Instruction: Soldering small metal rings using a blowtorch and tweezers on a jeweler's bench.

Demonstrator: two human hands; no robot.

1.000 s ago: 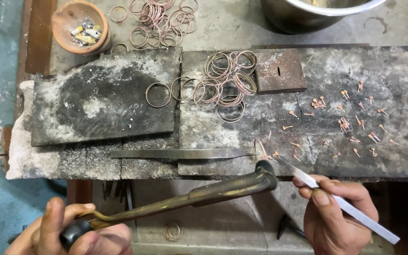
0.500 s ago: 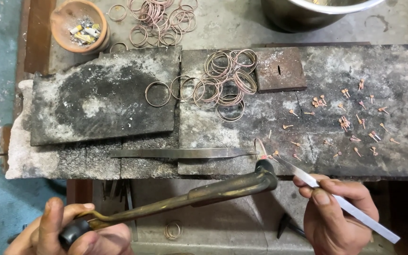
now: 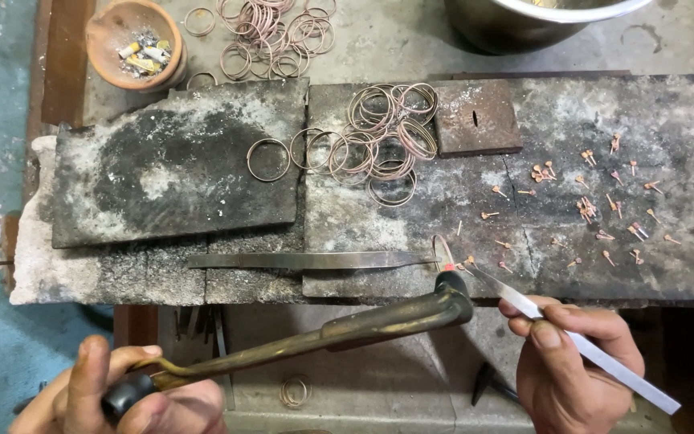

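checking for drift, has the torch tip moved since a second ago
No. The torch tip sits just right of the end of the flat file at the slab edge, as before, with the tweezers beside it.

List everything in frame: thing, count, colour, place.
torch: one, brass, left hand, nozzle at slab's near edge
tweezers: one, silver, right hand
wire ring: one, glowing, at the nozzle
loose rings: many, copper, slab middle and top
small pins: many, copper, slab right
flat file: one, grey, near edge
square plate: one, rusty, upper slab
clay bowl: one, orange, top left
metal pot: one, steel, top right
left hand: grip shut on torch
right hand: grip shut on tweezers
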